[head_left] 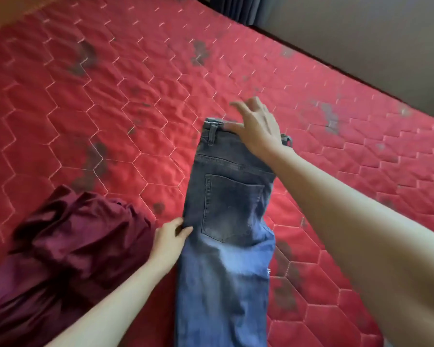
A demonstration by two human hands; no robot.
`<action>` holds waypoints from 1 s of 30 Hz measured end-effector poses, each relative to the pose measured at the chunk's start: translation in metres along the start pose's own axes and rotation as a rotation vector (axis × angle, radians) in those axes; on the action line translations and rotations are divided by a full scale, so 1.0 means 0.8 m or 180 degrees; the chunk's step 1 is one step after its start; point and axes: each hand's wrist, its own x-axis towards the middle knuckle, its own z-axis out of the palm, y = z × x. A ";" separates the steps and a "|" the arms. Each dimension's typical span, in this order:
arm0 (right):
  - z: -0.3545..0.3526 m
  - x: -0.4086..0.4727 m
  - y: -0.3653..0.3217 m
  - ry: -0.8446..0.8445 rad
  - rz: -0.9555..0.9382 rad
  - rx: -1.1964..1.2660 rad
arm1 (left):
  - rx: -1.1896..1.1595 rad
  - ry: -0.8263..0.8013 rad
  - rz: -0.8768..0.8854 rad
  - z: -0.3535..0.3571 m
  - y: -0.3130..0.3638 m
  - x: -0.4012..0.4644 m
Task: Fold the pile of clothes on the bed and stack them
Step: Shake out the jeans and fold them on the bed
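Note:
A pair of blue-grey jeans [226,221] lies lengthwise on the red quilted bed [110,108], folded in half along its length, back pocket up and waistband far from me. My right hand [257,126] hovers over the waistband with fingers spread, the thumb touching the denim. My left hand [172,236] pinches the left edge of the jeans near the seat. A crumpled maroon garment [68,246] sits in a heap at the lower left, touching my left wrist.
The red mattress cover has dark stains scattered over it. Its far edge runs diagonally at the upper right, beyond it a grey floor [361,41] and a dark curtain [236,8].

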 end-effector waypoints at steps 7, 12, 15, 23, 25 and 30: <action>0.148 -0.054 0.019 -0.0489 0.0330 0.0148 | 0.1536 0.0195 0.0412 0.035 -0.049 0.031; 0.217 -0.191 0.072 -0.0239 0.0785 0.0029 | 0.2453 -0.0040 0.1378 0.066 -0.059 0.008; 0.223 -0.255 0.100 0.0036 0.1300 0.0560 | 0.2756 -0.0191 0.1654 0.086 -0.069 -0.008; 0.213 -0.349 0.149 0.0255 0.1837 0.1484 | 0.2872 -0.0201 0.1541 0.135 -0.086 -0.037; 0.213 -0.339 0.153 0.0321 0.1840 0.1690 | 0.2944 -0.0138 0.1585 0.140 -0.091 -0.036; 0.219 -0.305 0.155 0.0290 0.1936 0.1657 | 0.2926 0.0026 0.1681 0.145 -0.098 -0.037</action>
